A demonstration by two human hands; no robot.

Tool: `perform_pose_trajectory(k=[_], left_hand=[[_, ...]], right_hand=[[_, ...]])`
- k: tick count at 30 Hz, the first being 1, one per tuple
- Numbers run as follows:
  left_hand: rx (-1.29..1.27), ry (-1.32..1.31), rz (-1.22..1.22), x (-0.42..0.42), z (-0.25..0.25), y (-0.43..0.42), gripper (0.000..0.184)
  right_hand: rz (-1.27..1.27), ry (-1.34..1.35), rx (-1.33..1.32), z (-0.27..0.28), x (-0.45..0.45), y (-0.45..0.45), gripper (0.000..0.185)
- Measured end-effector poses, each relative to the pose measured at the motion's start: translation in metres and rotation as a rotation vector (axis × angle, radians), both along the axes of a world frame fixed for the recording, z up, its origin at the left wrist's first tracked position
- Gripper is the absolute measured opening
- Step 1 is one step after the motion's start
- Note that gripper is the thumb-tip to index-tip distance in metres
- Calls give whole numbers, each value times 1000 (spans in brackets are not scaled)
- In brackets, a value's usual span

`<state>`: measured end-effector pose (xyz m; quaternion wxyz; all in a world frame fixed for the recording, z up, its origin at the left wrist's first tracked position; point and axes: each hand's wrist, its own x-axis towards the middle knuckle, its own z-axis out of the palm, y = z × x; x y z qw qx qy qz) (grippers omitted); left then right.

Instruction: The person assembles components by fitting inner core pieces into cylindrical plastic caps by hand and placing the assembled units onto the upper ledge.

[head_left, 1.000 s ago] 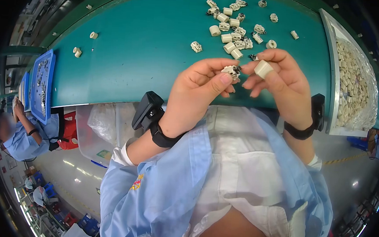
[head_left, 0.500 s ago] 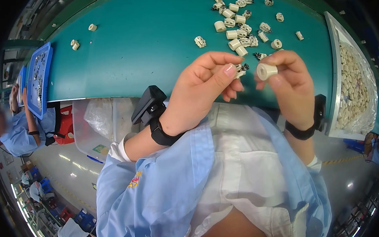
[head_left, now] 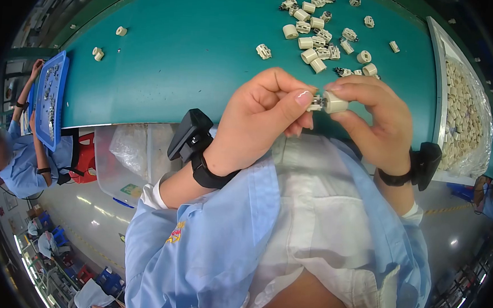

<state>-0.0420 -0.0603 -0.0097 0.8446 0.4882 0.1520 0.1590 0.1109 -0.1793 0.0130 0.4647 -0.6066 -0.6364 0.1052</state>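
My left hand [head_left: 269, 113] pinches a small cream plastic insert with dark metal contacts [head_left: 316, 103] between thumb and fingers. Facing it, my right hand [head_left: 376, 114] grips a cream cylindrical cap [head_left: 335, 103] with thumb and forefinger. The insert's contact end meets the cap's near end; whether it is inside the cap I cannot tell. Just beyond my hands, loose caps and inserts lie in a scattered pile [head_left: 319, 51] on the green work surface [head_left: 190, 66].
At the right stands a white-rimmed tray [head_left: 436, 109] lined with clear plastic and filled with small cream parts. A blue tray [head_left: 59, 97] of small metal parts is at the left, beside a co-worker [head_left: 29, 160]. A clear plastic bin [head_left: 107, 168] sits below the table edge.
My right hand has turned the cap toward the insert and brought it in from the right, closing the gap. The co-worker's one hand has risen beside the blue tray.
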Motion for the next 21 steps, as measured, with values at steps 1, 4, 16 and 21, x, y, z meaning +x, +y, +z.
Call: perform_pose_trajectory(k=[1,4,16,21], left_hand=[[12,-2,9,0,1,0,13],[71,25,15,-1,3,1,13],[187,-43,-23,1,-4,2,14],[151,-139,-15,9,-10,4,15]], right_hand=[[-12,-51,6,0,-1,0,26],[-31,-150,21,2,-3,-2,27],[5,-26,-34,-4,-5,-3,30],[3,-17,-30,-4,-1,6,27]])
